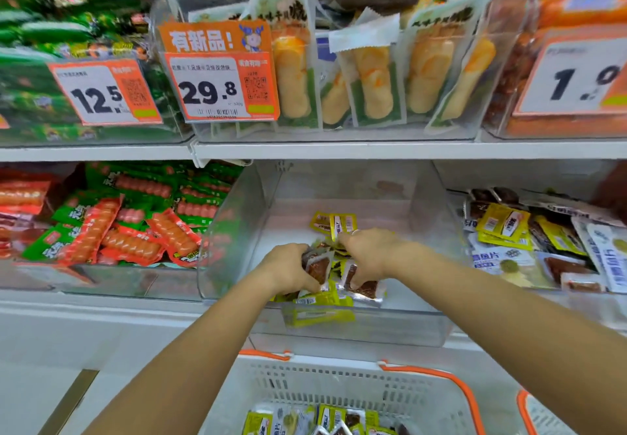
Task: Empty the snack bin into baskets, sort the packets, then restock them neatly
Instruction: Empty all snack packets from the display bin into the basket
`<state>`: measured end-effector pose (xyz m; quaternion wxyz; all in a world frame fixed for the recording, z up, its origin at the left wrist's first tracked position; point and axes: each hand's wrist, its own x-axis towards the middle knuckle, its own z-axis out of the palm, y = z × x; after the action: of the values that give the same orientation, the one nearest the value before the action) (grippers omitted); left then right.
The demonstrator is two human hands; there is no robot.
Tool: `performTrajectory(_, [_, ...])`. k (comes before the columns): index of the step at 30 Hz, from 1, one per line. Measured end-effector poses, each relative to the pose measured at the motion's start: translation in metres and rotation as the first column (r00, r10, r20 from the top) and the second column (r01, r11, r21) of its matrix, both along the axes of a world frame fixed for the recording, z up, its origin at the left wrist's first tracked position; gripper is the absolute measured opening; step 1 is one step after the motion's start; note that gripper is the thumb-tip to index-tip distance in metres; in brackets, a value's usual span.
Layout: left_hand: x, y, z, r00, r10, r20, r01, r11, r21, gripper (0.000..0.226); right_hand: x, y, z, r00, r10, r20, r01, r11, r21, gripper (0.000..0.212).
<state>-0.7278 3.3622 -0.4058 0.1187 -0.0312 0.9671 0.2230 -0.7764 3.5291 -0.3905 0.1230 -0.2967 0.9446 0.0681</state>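
White shop shelves are filling the frame, with clear plastic bins standing side by side on two levels. In the middle of the frame, on the lower shelf, the snack bin (339,204) is standing with its open front toward the camera; its back part is showing bare floor. A small pile of packets (334,278) is lying at the front of this bin, yellow-green ones and clear ones with dark brown pieces inside. Their long axes are pointing in different ways, and some are tilting against each other. One yellow packet (334,222) is lying alone a little behind the pile, its long axis running left to right.

The left hand (288,270) is reaching into the bin from the lower left, its fingers curling around a clear packet with brown content, which is standing almost upright. The right hand (368,251) is coming from the lower right, its fingers bending down and pinching packets in the pile.

At the bottom of the frame a white basket (339,387) with orange handles is sitting below the bin, holding similar packets. Left of the bin, red and green sausage packs (129,224) are lying in a heap. Above, an orange price tag (217,87) is showing 29.8.
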Motion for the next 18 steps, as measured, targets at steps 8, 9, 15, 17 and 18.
performTrajectory(8, [0.038, -0.01, 0.037, 0.933, 0.168, -0.317, -0.181, 0.983, -0.01, 0.026, 0.043, 0.002, 0.004, 0.988, 0.024, -0.154, -0.016, 0.999, 0.048, 0.036])
performTrajectory(9, [0.044, -0.01, 0.045, 0.914, 0.178, -0.364, -0.177, 0.984, 0.035, 0.026, 0.046, 0.006, 0.008, 0.99, -0.006, -0.138, 0.005, 1.0, -0.004, 0.035])
performTrajectory(15, [0.102, -0.014, 0.09, 0.898, 0.175, -0.403, -0.002, 0.919, 0.394, 0.038, 0.068, 0.042, 0.077, 0.992, -0.121, 0.048, 0.116, 0.651, -0.75, 0.014])
performTrajectory(17, [0.128, -0.012, 0.097, 0.946, 0.055, -0.32, 0.098, 0.891, 0.443, 0.041, 0.087, 0.054, 0.097, 0.977, 0.08, 0.2, 0.143, 0.451, -0.881, 0.018])
performTrajectory(18, [0.14, -0.011, 0.098, 0.965, -0.017, -0.263, 0.142, 0.875, 0.463, 0.042, 0.097, 0.06, 0.102, 0.947, 0.175, 0.268, 0.174, 0.422, -0.89, 0.019])
